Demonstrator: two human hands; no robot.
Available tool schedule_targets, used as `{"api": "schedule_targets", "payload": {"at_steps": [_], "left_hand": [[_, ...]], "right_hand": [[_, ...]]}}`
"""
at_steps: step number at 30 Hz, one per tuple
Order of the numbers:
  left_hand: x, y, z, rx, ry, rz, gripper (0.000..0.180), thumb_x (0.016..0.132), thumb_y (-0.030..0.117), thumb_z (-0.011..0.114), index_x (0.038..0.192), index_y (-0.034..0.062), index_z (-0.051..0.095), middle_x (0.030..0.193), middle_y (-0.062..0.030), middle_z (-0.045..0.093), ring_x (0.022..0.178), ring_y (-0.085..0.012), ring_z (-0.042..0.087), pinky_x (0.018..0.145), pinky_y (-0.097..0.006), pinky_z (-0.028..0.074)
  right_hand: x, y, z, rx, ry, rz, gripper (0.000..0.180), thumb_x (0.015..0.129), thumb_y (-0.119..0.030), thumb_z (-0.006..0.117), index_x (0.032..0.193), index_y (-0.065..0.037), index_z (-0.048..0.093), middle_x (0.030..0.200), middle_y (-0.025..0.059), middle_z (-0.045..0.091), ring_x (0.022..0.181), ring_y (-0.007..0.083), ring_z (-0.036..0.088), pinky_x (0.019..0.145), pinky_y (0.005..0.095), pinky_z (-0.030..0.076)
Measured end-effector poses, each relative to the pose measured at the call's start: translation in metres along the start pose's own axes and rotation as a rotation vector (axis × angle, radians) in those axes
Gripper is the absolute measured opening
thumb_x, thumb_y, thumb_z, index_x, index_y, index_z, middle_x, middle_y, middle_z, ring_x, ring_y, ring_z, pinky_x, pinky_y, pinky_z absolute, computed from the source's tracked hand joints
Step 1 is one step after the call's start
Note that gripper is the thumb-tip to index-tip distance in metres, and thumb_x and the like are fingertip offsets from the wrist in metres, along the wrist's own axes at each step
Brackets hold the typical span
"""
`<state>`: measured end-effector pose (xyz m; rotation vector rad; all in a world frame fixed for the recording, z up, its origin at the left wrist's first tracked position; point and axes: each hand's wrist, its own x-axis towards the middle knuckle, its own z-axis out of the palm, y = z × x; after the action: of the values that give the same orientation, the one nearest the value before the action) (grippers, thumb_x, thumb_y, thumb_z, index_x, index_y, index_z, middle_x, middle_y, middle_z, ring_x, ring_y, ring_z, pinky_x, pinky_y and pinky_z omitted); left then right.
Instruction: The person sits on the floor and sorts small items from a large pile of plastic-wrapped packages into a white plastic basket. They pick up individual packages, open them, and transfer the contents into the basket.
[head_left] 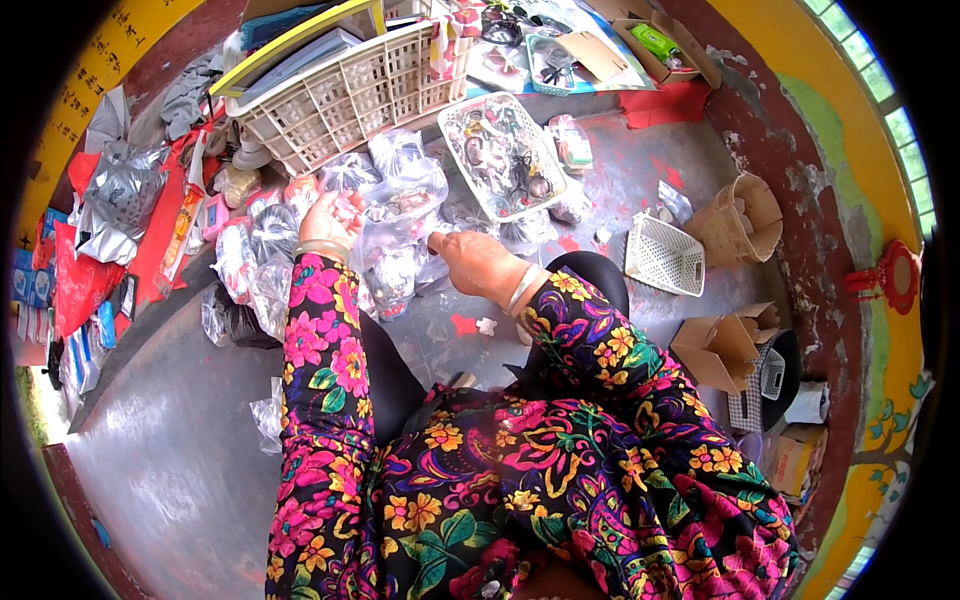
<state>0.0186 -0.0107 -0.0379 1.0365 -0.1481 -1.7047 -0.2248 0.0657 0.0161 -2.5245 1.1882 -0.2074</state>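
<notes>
My left hand [332, 220] is turned palm up, its fingers curled around something small and pale pink that I cannot make out. The fingers of my right hand [478, 264] are pinched together at the edge of a clear plastic bag [388, 243], which hangs between both hands. Just beyond it, a translucent plastic container [408, 198] lies on the pile. Several knotted bags of small goods surround my hands, among them a clear bag [272, 232] left of my left wrist and another bag [390, 282] below the held one.
A large cream crate [350, 100] with flat boxes stands at the far left. Right of it, a white basket [500, 155] holds tangled small items. At the right are a small white basket [665, 255], a brown paper bin [740, 220] and an open cardboard box [715, 352].
</notes>
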Motion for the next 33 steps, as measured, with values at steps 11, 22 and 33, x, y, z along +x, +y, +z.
{"api": "schedule_targets", "payload": {"at_steps": [11,22,33], "left_hand": [[-0.0048,0.0015,-0.0034,0.022,-0.007,0.004,0.028,0.079,0.021,0.049,0.096,-0.0009,0.05,0.092,-0.0117,0.056,0.082,-0.0232,0.055,0.064,-0.029,0.043],[-0.0074,0.0008,0.0005,0.01,-0.029,0.012,0.023,0.078,0.021,0.051,0.09,0.0005,0.051,0.087,-0.012,0.057,0.077,-0.0229,0.055,0.062,-0.029,0.043],[-0.0093,0.0002,0.0052,0.01,-0.053,0.007,0.024,0.078,0.02,0.052,0.092,0.0,0.05,0.088,-0.0136,0.056,0.076,-0.0222,0.055,0.061,-0.029,0.044]], "right_hand": [[-0.0016,0.003,-0.0057,0.014,0.038,-0.003,0.018,0.07,-0.007,0.048,0.085,0.001,0.048,0.073,0.0189,0.058,0.069,0.0326,0.058,0.062,0.0387,0.047],[0.0009,0.0069,-0.0008,-0.022,0.115,-0.019,0.013,0.071,-0.008,0.046,0.082,0.0,0.049,0.067,0.0163,0.058,0.063,0.0307,0.058,0.056,0.0381,0.047],[0.0024,0.0069,-0.0035,0.073,0.154,0.048,0.013,0.07,-0.01,0.048,0.08,-0.003,0.053,0.069,0.0173,0.057,0.066,0.0328,0.057,0.06,0.0402,0.045]]}}
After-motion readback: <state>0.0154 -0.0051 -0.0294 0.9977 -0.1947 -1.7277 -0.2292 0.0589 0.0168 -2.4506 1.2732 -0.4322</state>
